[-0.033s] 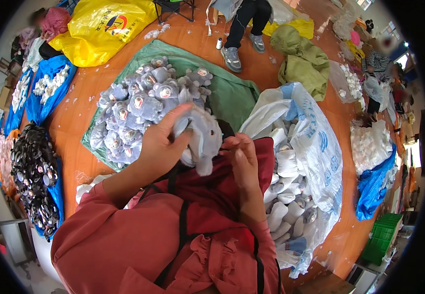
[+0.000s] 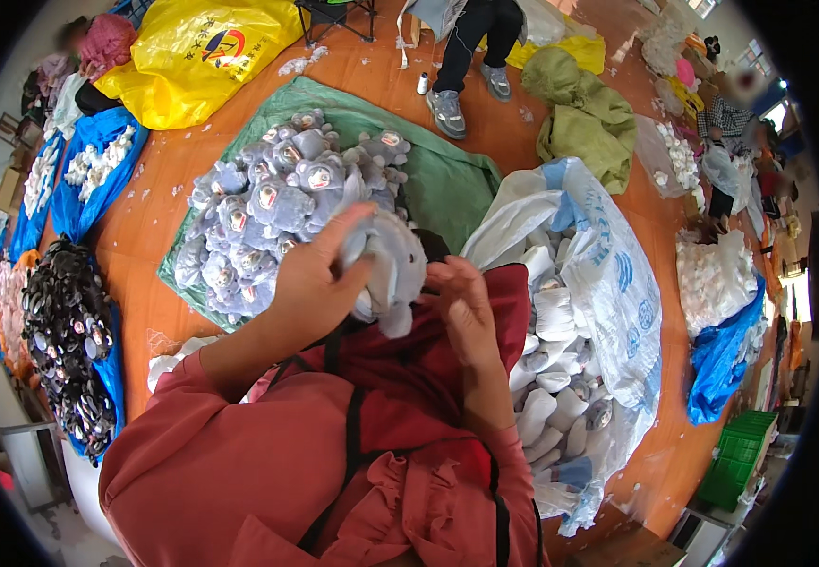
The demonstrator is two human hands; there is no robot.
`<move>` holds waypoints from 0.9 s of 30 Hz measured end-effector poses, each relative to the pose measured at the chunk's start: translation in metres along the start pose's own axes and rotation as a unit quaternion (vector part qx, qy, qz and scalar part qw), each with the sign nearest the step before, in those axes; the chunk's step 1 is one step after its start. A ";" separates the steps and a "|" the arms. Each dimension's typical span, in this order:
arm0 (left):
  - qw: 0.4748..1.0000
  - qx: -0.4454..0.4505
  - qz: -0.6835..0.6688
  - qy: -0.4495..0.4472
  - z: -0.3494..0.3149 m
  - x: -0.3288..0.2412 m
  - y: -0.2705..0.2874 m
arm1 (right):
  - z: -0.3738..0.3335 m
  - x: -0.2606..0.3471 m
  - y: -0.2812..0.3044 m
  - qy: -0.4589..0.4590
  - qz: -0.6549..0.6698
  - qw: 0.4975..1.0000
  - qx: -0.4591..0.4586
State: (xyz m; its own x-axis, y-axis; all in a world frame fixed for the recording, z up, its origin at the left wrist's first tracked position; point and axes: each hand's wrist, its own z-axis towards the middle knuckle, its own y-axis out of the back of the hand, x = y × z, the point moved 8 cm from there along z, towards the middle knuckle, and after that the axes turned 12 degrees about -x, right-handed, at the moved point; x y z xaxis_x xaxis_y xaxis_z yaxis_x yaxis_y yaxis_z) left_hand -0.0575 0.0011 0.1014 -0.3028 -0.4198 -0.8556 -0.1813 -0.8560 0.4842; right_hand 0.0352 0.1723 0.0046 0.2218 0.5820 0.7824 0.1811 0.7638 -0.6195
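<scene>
A grey plush toy piece (image 2: 398, 269), apparently an animal head with a small dark eye, is in my left hand (image 2: 320, 274). The thumb and fingers of that hand are closed round its left side, where a pale inner edge shows. Close to its right side is my right hand (image 2: 466, 307), with bent fingers drawn together. What they pinch, if anything, is too small to make out. Just beyond my hands lies a heap of grey plush toys (image 2: 277, 203) with pale muzzles, on a green sheet (image 2: 452, 194).
On my right stands an open white woven sack (image 2: 617, 274) holding grey and white plush parts. Dark pieces (image 2: 65, 340) fill a blue bag on the left. Beyond the heap are a yellow bag (image 2: 169, 80), an olive sack (image 2: 584, 132) and a seated person's shoes (image 2: 447, 113).
The plush piece has turned slightly in my left hand, so its eye shows less. My right hand's fingers have shifted a little closer to its side.
</scene>
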 end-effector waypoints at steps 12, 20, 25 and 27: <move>0.946 0.109 0.151 -0.264 -0.013 0.027 -0.083 | -0.019 -0.043 0.040 -0.109 -0.119 0.961 -0.225; 0.937 0.127 0.171 -0.277 -0.017 0.053 -0.103 | -0.019 -0.044 0.058 -0.051 -0.140 0.958 -0.246; 0.927 0.059 0.199 -0.312 -0.028 0.045 -0.104 | -0.025 -0.017 0.061 0.068 -0.215 0.941 -0.254; 0.921 0.044 0.227 -0.315 -0.034 0.043 -0.106 | -0.025 -0.006 0.060 0.067 -0.274 0.926 -0.250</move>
State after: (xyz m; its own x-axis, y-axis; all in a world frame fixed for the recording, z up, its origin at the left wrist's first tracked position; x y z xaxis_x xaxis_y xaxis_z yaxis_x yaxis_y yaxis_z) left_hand -0.0196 0.0635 0.0073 -0.8435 -0.4461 -0.2992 0.0312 -0.5968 0.8018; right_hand 0.0688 0.2071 -0.0388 0.0762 0.0802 0.9939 0.7155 0.6898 -0.1105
